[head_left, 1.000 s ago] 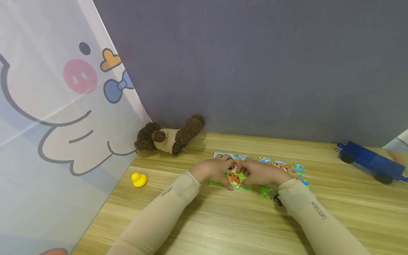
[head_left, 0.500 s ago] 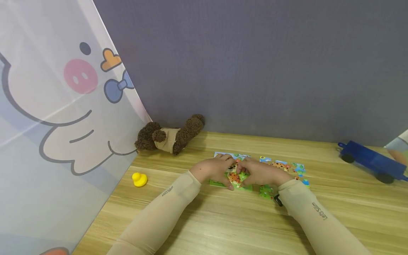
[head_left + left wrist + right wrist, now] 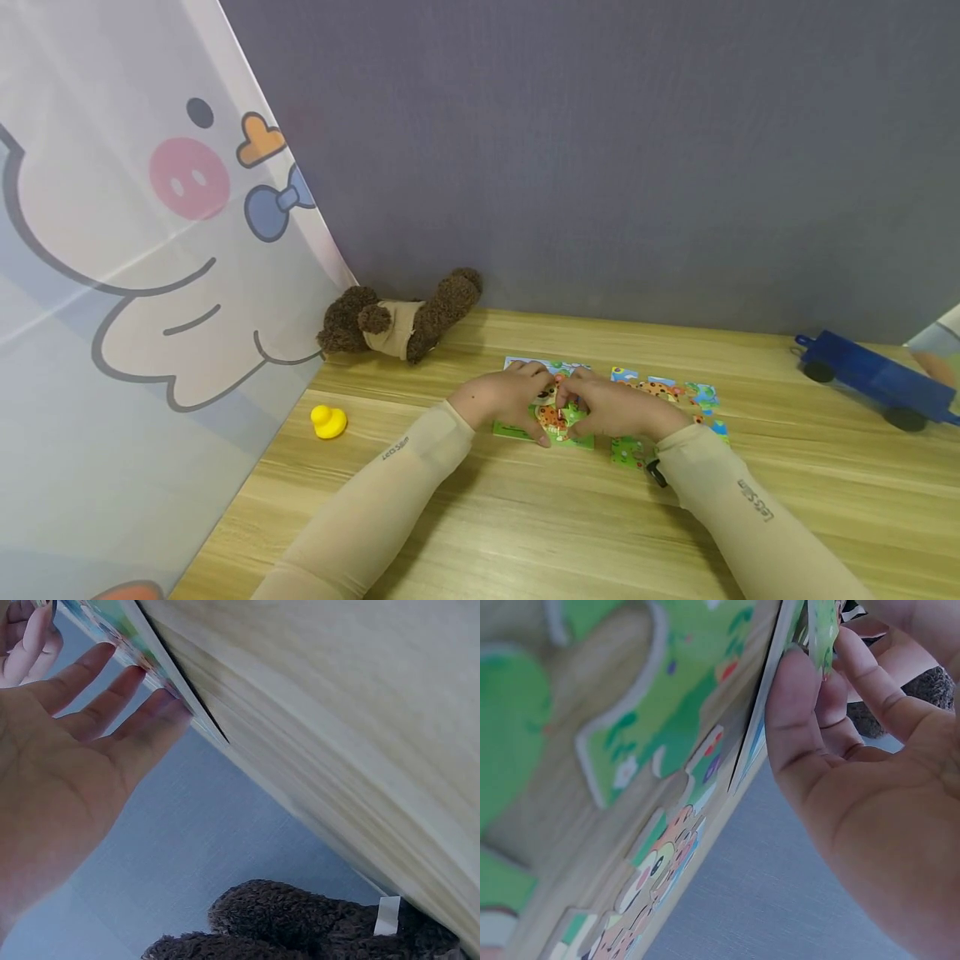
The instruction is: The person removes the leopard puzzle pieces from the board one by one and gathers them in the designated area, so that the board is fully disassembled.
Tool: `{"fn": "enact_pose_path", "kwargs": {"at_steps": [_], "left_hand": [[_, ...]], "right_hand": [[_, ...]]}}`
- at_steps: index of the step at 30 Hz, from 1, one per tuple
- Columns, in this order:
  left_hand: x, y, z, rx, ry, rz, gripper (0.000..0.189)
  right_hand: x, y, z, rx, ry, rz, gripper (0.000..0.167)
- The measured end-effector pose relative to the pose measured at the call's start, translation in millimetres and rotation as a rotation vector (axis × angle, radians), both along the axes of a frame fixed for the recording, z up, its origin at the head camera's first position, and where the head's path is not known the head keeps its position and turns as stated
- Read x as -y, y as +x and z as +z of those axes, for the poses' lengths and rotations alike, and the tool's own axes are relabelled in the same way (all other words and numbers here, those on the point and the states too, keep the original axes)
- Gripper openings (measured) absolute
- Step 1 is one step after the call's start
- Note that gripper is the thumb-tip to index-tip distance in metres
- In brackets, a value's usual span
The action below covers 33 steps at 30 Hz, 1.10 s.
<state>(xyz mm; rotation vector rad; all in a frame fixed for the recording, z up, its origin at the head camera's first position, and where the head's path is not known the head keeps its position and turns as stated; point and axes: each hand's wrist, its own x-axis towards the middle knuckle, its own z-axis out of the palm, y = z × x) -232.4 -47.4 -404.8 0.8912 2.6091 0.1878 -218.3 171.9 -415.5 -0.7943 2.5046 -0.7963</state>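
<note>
A flat picture board point(image 3: 512, 432) with a spotted animal on green lies on the wooden table, under both hands. My left hand point(image 3: 504, 402) rests over its left part; the left wrist view shows relaxed, nearly straight fingers point(image 3: 124, 694) touching the board. Over the right part is my right hand point(image 3: 618, 406). Between thumb and fingers it pinches a green jigsaw piece point(image 3: 823, 634), tilted up at the board in the right wrist view. Loose jigsaw pieces point(image 3: 627, 451), green, blue and spotted orange, lie to the right, partly hidden by the right forearm.
A yellow rubber duck point(image 3: 327, 423) stands at the left. Behind it a brown plush bear point(image 3: 393, 327) lies by the grey wall panel point(image 3: 570, 167). At the far right is a blue toy wagon point(image 3: 873, 372). A printed curtain point(image 3: 150, 275) borders the left table edge.
Both hands stay over the board in nearly the same place. The right thumb and fingers shift very slightly; the other things have not moved.
</note>
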Motion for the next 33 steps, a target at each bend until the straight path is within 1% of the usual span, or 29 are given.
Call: {"fn": "enact_pose_path", "kwargs": {"at_steps": [7,14,20,27,33], "left_hand": [[-0.9,0.8,1.5,-0.004,-0.004,0.003,0.098],[-1.2,-1.8,-0.8,-0.018,-0.03,-0.004,0.102],[-1.8,-1.7,-0.6,-0.021,-0.033,-0.014,0.098],[-2.2,0.0,1.4,-0.018,-0.033,0.002,0.097],[-2.1,0.7,2.1,-0.018,-0.03,0.016,0.097]], "right_hand": [[-0.2,0.6,-0.3,-0.015,0.008,0.004,0.03],[-0.6,3.4,0.9,0.01,0.003,-0.009,0.029],[-1.1,3.9,1.5,0.026,0.008,-0.032,0.029],[-2.8,2.1,0.8,-0.007,0.012,0.011,0.024],[-3.4,2.9,1.3,0.023,0.0,0.013,0.02]]}}
